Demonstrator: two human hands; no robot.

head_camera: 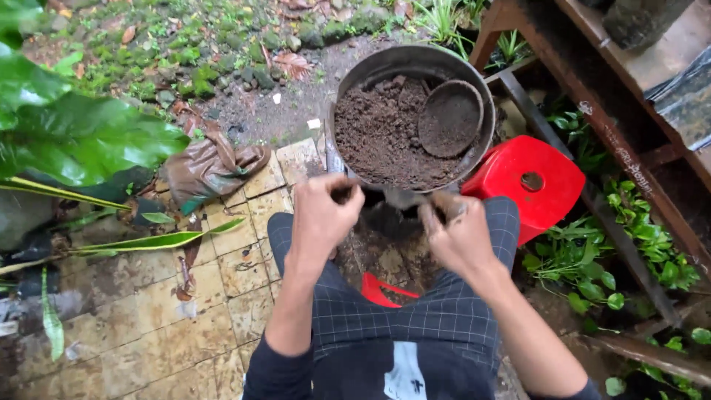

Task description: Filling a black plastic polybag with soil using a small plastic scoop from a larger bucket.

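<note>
Person sits on a red stool (379, 290), knees apart, w/ both hands out front over a small dark bag or pot (392, 211) held between them, just below the rim of a big metal basin (348, 89). Left hand (320, 215) is curled, fingers pinching the near-left edge of the dark bag; right hand (458, 233) likewise closed, pinching the right edge, so the mouth seems stretched open between the two grips, prob. to keep it wide & steady right next to the soil. Whether the bag has anything in it can't be told, hands cover most of it. Basin is full of dark brown soil (378, 133), w/ a round shallow scoop-like bowl (450, 118) lying tilted on top at the right side, within easy reach. A second red plastic stool (529, 185) stands just right of the basin. A crumpled brown plastic sack (211, 167) lies on the wet tiled floor (148, 326) to the left, near broad green leaves (74, 141). No readable labels or signs on any package
</note>
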